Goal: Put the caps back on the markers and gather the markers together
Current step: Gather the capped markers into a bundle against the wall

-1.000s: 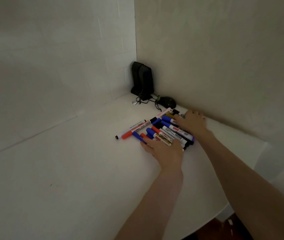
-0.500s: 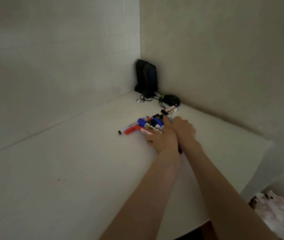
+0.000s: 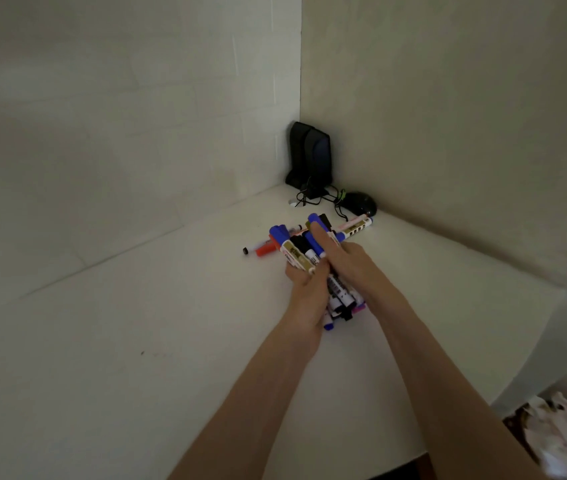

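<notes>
The white table (image 3: 102, 341) runs into the far corner of the room, and toward that corner both hands have closed on a bundle of markers (image 3: 313, 252). The left hand (image 3: 304, 296) cups the bundle from below with its fingers curled round it; the right hand (image 3: 347, 268) presses on top, fingers laid along the barrels, so the two squeeze the bundle between them. Blue, black and red caps stick out at the far end and more ends poke out toward the person.

To do this well, I'd say the bundle wants tapping level on the table so no barrel slides out, with the grip kept snug.

Some markers lie outside the grasp: a pink-barrelled marker (image 3: 356, 226) juts toward the right wall, and a red-capped marker (image 3: 265, 250) and a thin black-tipped marker (image 3: 250, 250) lie on the table just left of the bundle. These likely need drawing in. Whether every cap is seated I cannot tell.

In the far corner stand black speakers (image 3: 309, 155) with tangled cables (image 3: 313, 197) and a black mouse (image 3: 361, 203), near the bundle but apart, so a careless sweep could snag them.
</notes>
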